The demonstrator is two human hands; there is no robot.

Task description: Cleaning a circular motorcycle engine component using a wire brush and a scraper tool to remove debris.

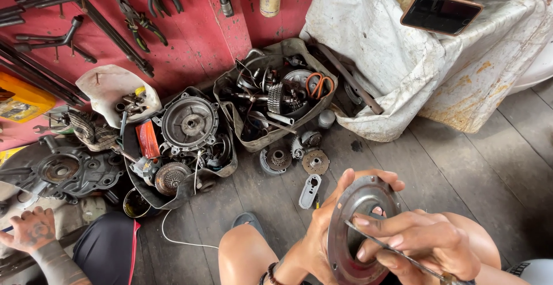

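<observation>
My left hand grips a round grey metal plate with a large centre hole, held upright over my bare knees. My right hand holds a thin flat metal blade whose tip rests against the inner rim of the plate. Both hands are at the lower middle of the head view.
Another person's tattooed hand rests at the lower left. On the wooden floor lie a tray of gears and engine parts, a dark tub with a round cover, an engine casing, loose gears, a small bracket. Tools hang on the red wall. A phone lies on a white cloth.
</observation>
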